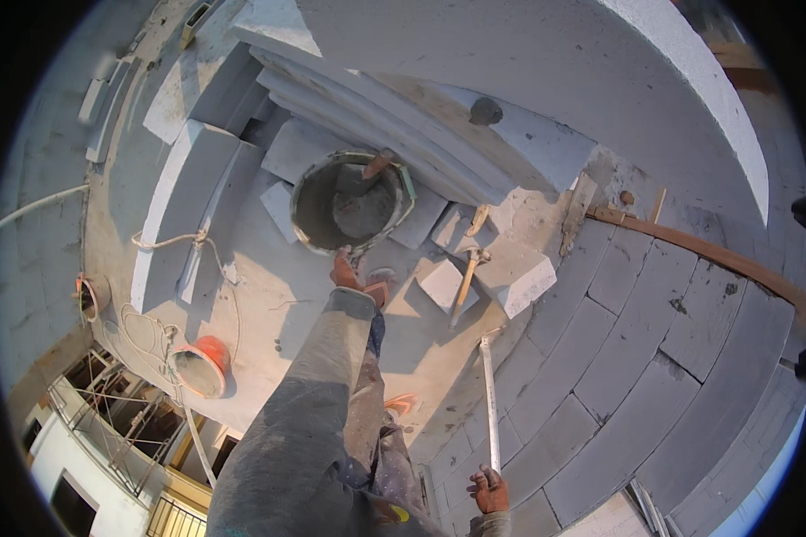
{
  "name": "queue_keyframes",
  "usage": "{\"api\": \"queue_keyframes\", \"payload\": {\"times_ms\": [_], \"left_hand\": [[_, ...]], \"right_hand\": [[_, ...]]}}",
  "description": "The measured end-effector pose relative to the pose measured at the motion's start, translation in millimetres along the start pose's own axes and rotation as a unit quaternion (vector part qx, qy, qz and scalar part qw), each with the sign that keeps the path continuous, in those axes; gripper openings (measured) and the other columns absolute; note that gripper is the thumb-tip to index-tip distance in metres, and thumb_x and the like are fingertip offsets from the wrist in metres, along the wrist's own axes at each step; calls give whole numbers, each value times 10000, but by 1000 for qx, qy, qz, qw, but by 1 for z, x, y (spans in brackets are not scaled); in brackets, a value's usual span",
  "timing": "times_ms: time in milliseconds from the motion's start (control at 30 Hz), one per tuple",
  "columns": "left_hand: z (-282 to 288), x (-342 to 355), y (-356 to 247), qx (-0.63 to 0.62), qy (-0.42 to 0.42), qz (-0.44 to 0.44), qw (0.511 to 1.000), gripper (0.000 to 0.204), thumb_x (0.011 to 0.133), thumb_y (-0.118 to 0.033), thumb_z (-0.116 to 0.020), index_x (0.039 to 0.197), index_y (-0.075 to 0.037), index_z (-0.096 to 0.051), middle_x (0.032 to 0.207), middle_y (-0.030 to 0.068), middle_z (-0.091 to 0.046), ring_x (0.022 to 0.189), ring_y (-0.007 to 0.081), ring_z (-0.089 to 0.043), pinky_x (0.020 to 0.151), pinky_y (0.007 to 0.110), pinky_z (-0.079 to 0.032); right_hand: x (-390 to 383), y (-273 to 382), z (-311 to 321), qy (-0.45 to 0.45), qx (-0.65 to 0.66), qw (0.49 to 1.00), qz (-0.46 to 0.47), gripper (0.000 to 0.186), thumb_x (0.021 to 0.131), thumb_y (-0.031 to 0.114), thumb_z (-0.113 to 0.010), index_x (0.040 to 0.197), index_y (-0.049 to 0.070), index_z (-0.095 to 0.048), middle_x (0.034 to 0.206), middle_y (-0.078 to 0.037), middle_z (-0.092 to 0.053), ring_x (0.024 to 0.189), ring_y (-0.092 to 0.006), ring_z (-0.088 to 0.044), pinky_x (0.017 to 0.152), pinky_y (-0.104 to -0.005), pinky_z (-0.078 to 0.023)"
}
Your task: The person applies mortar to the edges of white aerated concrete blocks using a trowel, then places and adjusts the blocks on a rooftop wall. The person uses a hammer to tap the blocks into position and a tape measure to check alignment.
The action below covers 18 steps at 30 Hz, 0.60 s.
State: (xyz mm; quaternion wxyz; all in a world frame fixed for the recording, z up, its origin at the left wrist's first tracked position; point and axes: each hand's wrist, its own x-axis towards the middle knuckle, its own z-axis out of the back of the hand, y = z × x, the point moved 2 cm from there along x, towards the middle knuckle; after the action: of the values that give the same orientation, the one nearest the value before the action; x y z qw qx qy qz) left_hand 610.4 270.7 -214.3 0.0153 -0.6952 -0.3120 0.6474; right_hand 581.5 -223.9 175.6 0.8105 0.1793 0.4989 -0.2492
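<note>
Buckets (215,353)—two, orange, round-mouthed—occupy the left; our left hand (346,270) grips the rim of one grey-crusted tub (312,215); rightward, one wood-handled hammer (464,285); we cannot tell whether our curled right hand (488,490) grasps one straight white bar (491,403).

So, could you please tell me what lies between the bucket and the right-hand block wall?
Grey blocks, a hammer and another wooden handle, as the head view shows.
</note>
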Motion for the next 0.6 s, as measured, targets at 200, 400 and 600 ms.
{"api": "queue_keyframes", "payload": {"times_ms": [200,400,600], "left_hand": [[-11,-8,68,135,75,195,969,555,962,-366,-701,1438,-145,-521,1419,113,-514,1305,284,-512,1092,506,-477],[-42,-63,-12,334,170,129,918,410,926,-293,-764,1259,-73,-666,1173,91,-697,1026,246,-688,827,413,-573],[-63,-177,-138,304,310,45,900,616,912,-85,-703,1478,-21,-469,1537,166,-453,1251,279,-589,1059,485,-451]], "right_hand": [[7,59,-3,14,-206,978,19,404,983,167,-642,1326,-36,-579,1015,-160,-718,751,-232,-731,680,-327,-600],[-47,351,94,-212,-154,809,526,505,860,70,-727,1329,-36,-573,1110,-183,-659,934,-302,-704,780,-370,-593],[-153,645,169,-367,-409,495,673,1281,584,463,-890,1547,-4,-185,1488,-292,-295,1367,-451,-310,1160,-492,-263]]}}
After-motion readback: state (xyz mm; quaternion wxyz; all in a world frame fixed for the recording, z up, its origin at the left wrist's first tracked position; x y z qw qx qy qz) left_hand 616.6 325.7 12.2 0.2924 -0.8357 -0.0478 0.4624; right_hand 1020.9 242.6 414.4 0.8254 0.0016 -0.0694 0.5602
